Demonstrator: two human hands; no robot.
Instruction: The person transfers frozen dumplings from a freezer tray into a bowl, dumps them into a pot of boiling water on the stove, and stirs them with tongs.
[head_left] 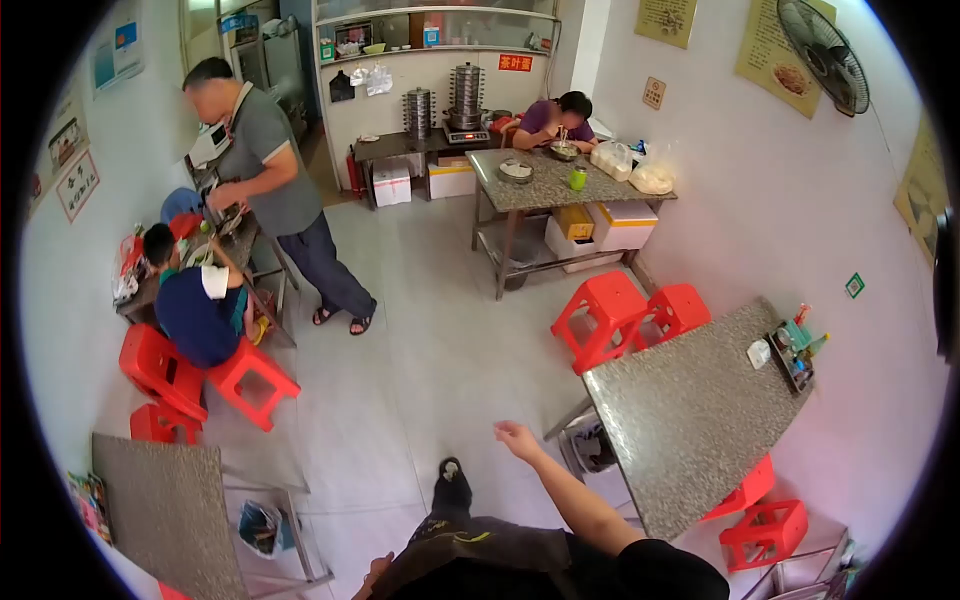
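My right hand reaches out over the floor with loosely bent fingers and nothing seen in them. It is nearest to the speckled stone-topped table at the right, apart from its edge. Low in the view, my left hand hangs beside my dark apron, mostly hidden, so its fingers are hard to read. One dark shoe shows ahead of me on the floor.
A standing person and a seated person are at a table on the left. Another person eats at the back table. Red stools stand by the tables. A bin is beneath the near-left table.
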